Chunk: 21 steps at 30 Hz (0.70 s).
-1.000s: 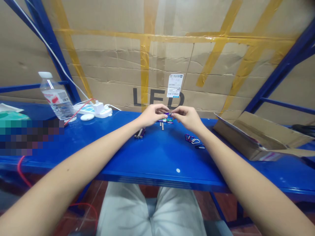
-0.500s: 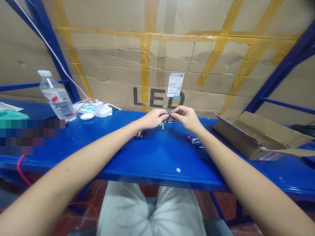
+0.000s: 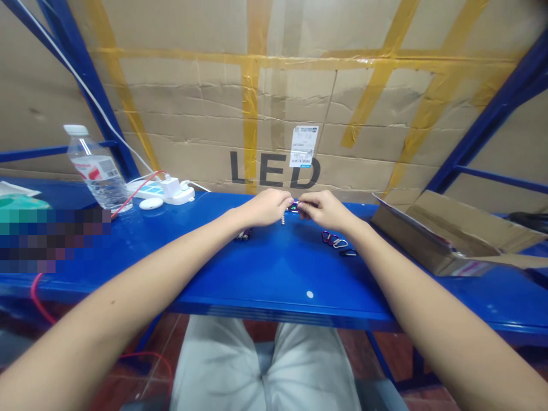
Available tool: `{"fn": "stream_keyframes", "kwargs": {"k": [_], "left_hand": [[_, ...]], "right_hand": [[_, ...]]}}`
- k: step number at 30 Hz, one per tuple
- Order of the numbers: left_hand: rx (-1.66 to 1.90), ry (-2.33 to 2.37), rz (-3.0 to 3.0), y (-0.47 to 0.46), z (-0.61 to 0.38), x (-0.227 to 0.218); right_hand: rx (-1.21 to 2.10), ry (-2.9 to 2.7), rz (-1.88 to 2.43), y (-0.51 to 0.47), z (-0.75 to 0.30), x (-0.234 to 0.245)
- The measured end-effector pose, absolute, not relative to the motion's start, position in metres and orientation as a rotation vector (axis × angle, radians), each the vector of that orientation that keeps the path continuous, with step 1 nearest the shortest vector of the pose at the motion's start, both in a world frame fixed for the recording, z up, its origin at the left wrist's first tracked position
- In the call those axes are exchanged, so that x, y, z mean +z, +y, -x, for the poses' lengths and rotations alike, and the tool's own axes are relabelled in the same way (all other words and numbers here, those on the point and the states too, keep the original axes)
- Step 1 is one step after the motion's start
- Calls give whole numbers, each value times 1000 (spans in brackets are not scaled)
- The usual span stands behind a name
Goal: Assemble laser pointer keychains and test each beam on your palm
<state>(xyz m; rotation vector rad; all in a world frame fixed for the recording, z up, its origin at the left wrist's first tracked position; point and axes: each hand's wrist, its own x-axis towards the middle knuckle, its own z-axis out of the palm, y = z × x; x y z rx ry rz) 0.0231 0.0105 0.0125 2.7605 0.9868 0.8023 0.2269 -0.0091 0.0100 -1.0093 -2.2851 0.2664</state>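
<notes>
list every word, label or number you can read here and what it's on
"LED" in black, on the large taped cardboard
White sticker on that cardboard: print too small to read
Bottle label, red and white: too blurred to read

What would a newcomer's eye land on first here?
Probably the large cardboard surface behind the blue table, with its bold black LED lettering and yellow tape. Next, the left hand and right hand, meeting over the table's far middle at a small purple item.
</notes>
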Motion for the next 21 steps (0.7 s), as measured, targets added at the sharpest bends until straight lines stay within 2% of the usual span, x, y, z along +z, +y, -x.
{"fn": "stream_keyframes", "kwargs": {"k": [9,21], "left_hand": [[866,783,-2747,6,-22,9],[1093,706,-2596,6,-28,4]], "right_hand": [[671,-2228,1033,-11,-230,12],[831,-2133,1000,-8,-234,13]]}}
